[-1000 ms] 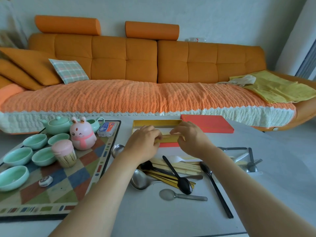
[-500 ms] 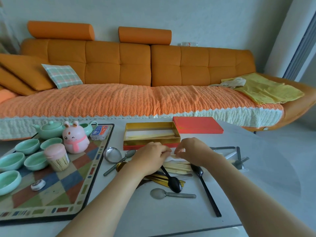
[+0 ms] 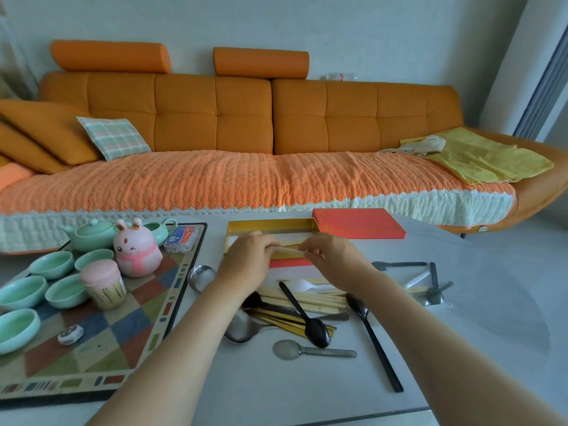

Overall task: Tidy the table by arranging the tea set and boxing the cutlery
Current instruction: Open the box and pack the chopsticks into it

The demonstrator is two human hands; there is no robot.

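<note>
Cutlery: a loose heap on the table (image 3: 461, 348) in front of the person, made of pale wooden chopsticks (image 3: 307, 298), gold-and-black chopsticks (image 3: 285, 321), a black spoon (image 3: 307, 315), a long black spoon (image 3: 373, 339), a white plastic fork (image 3: 302, 284), steel spoons (image 3: 310, 352) and a further cluster of utensils (image 3: 430, 287) off to the right.
Box: the gold-lined box (image 3: 270, 226) lies open at the far side of the heap, with its red lid (image 3: 358, 222) just beside it on the right; a few pale sticks seem to lie inside already.
Held item: one or two pale chopsticks (image 3: 287, 249) stretched level between both hands, over the near edge of the box.
Left hand: the left hand (image 3: 249, 259) is palm down, fingers curled in a narrow pinch on the left end of the sticks.
Right hand: the right hand (image 3: 330, 256) mirrors it, thumb and fingertips closed on the right end, wrist low over the heap.
Arms: both forearms reach straight forward and converge at the box.
Risk, alignment: if the sticks come down skewed, an end could catch the box wall and ride up instead of lying flat.
Risk, release: letting one end go first would likely tip the sticks out onto the table.
Risk, forearms: the wrists pass close above the heap, so a low pull back could drag spoons or scatter chopsticks.
Tea set: green teapot (image 3: 92, 233) and green cups (image 3: 52, 264) sit on the chequered mat (image 3: 123, 342) at left, well apart from the hands.
</note>
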